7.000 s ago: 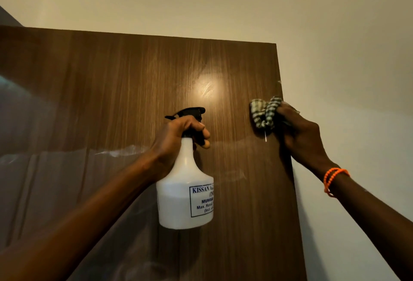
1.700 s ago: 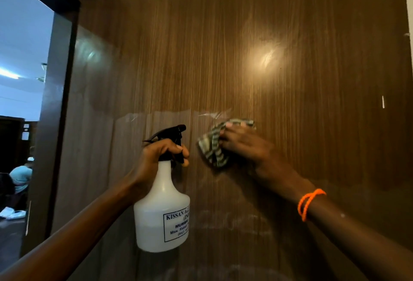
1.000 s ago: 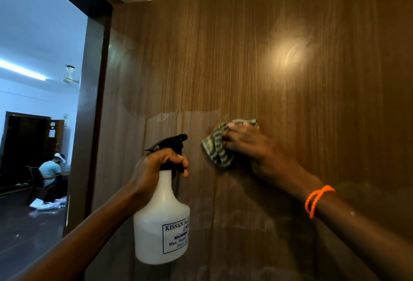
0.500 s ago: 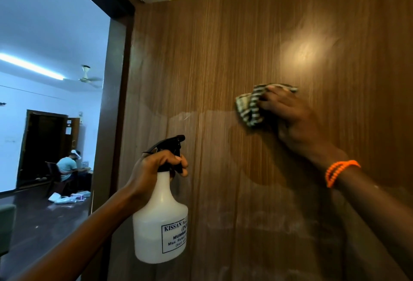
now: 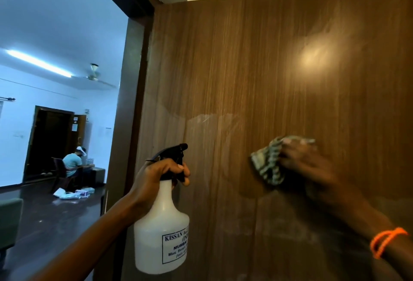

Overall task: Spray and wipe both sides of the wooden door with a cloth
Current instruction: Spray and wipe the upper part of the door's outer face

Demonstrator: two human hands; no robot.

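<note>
While my right hand [image 5: 306, 164] presses the striped cloth [image 5: 269, 162] flat, the wooden door [image 5: 245, 68] gleams, streaked below. My left hand's [image 5: 156, 180] fingers curl round the white spray bottle [image 5: 161, 231].

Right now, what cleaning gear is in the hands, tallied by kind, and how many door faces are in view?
White plastic spray bottle, in the left hand: 1
Green striped cloth, under the right hand: 1
Brown wooden door faces: 1
Total: 3
</note>
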